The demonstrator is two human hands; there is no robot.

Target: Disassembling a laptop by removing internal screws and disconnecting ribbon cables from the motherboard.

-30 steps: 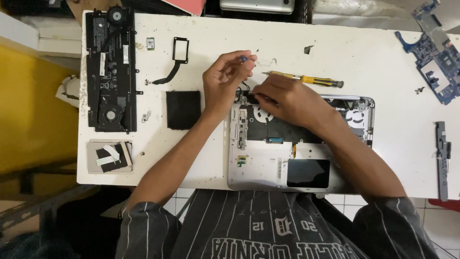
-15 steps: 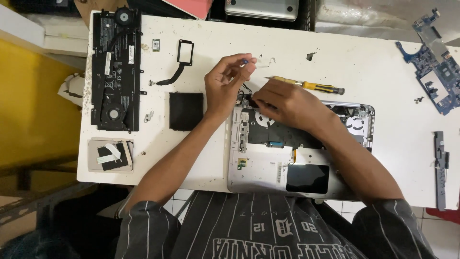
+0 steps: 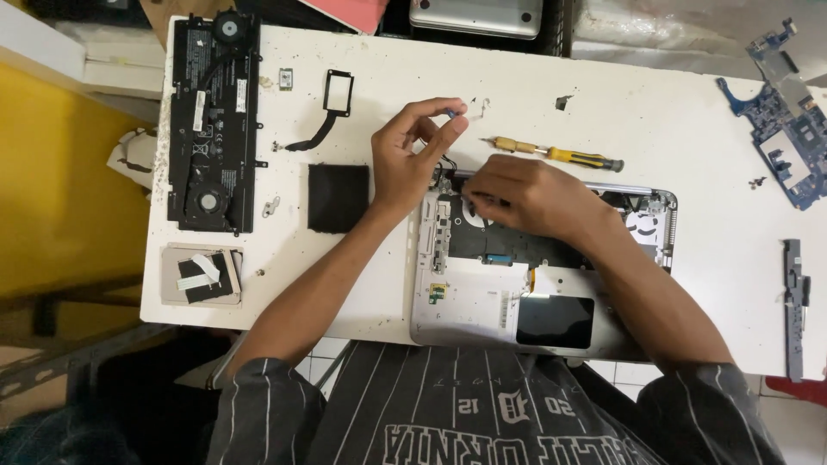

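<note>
Laptop chassis point(image 3: 482, 301), opened: right hand point(image 3: 525, 196) fingers pressed inside; left hand point(image 3: 413, 155) fingers, now raised, pinch small blue part point(image 3: 451, 112).

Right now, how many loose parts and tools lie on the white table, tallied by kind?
Screwdriver: 1
Blue circuit board: 1
Black battery-and-fan panel: 1
Black flat square: 1
Black frame with cable: 1
Grey bar: 1
Drive in a tray: 1
Opened laptop shell: 1
Total: 8
</note>
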